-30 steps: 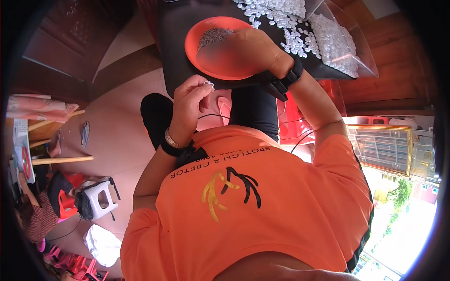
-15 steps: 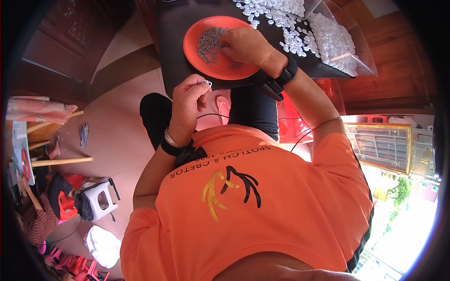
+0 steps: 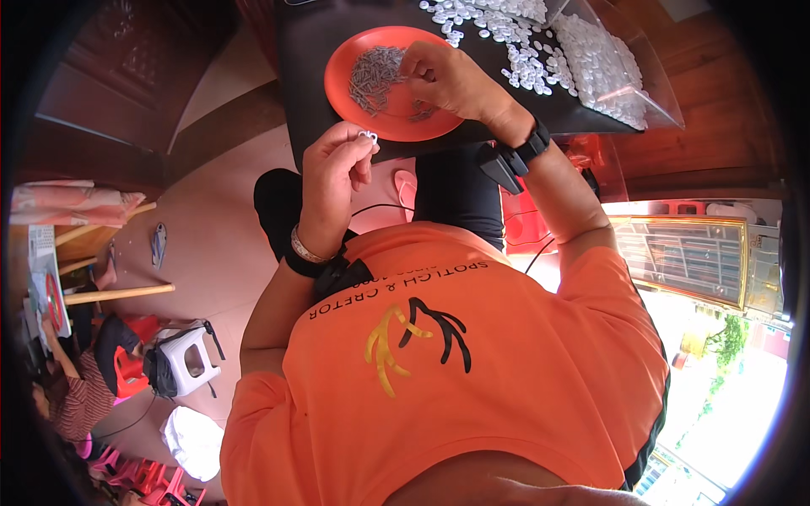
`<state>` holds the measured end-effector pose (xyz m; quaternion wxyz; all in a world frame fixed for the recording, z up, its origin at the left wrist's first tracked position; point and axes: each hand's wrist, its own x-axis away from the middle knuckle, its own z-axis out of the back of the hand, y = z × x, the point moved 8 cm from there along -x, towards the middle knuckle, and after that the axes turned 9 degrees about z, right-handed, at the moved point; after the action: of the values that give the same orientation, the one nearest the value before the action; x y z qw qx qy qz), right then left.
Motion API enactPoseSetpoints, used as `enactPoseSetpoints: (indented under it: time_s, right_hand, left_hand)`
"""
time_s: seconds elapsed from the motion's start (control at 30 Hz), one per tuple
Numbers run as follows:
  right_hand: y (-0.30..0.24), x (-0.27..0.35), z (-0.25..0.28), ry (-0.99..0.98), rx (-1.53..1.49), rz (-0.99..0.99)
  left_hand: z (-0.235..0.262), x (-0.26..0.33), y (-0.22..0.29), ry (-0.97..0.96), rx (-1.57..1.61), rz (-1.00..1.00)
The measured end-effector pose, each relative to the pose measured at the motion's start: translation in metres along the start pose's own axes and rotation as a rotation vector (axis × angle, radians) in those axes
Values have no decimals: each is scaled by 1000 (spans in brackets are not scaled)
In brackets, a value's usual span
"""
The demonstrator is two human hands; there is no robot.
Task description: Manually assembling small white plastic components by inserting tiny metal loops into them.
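Note:
An orange plate (image 3: 342, 84) holding a heap of small grey metal pins (image 3: 375, 72) sits on a black table (image 3: 308, 34). My right hand (image 3: 451, 76), with a black watch on the wrist, rests over the plate's right side with its fingertips down among the pins; whether it grips one is hidden. My left hand (image 3: 333, 173) hovers just off the table's near edge and pinches a small white plastic piece (image 3: 368, 135) between thumb and forefinger. Loose white pieces (image 3: 506, 34) lie scattered on the table beyond the plate.
A clear bag of white pieces (image 3: 603, 63) lies at the table's right end. Below are a tiled floor, a white stool (image 3: 190, 358), red plastic chairs (image 3: 126, 371), wooden sticks (image 3: 118, 293) and another seated person (image 3: 72, 401) at far left.
My right hand has slid from over the middle of the plate to its right side, uncovering the heap of pins. My left hand holds the white piece in about the same place.

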<state>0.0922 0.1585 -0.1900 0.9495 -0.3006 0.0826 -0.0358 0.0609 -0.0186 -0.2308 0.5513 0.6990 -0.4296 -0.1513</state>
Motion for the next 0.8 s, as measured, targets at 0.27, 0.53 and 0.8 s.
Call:
enactPoseSetpoints:
  time_s: [0.27,0.53,0.8]
  right_hand:
    - [-31,33,-6,56,-902,2]
    - [-43,37,-15,-1,-875,-45]
    - [-51,38,-23,-4,-828,-19]
  left_hand:
    - [-17,-3,9,-38,-79,-70]
    - [-28,3,16,-69,-130,-177]
    - [-26,5,14,-72,-181,-168]
